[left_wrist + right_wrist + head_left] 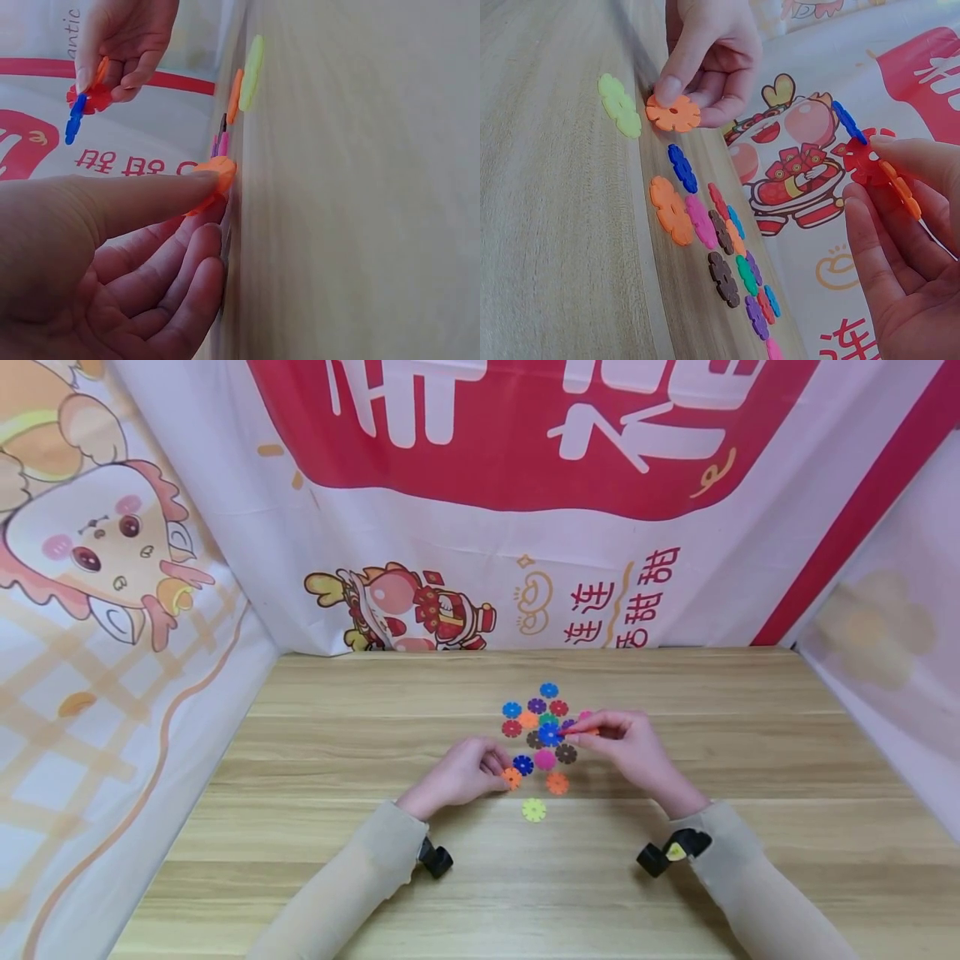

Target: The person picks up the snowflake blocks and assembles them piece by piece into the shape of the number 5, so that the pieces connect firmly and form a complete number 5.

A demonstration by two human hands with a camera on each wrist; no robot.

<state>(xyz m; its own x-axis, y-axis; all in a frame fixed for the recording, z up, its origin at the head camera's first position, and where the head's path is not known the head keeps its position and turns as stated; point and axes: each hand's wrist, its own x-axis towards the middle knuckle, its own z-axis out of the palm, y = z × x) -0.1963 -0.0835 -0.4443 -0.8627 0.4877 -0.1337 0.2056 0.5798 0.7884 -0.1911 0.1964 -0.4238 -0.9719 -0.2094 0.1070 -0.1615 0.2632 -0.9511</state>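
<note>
My right hand (626, 747) pinches a red snowflake disc (868, 156) between thumb and fingers, held above the table. A blue disc (845, 120) and an orange disc (901, 189) are slotted into the red one, on opposite edges. My left hand (468, 772) pinches a single orange disc (673, 113) between thumb and index finger, low over the wood. Its other fingers are curled loosely beneath, as the left wrist view shows. Near it lie a dark blue disc (682, 168) and a yellow-green disc (534, 810).
Several loose discs in pink, brown, green, purple, red and blue lie flat between the hands, among them a pink disc (545, 760) and a brown disc (566, 752). The wooden table (315, 827) meets a printed cloth (420, 535) at the back and sides.
</note>
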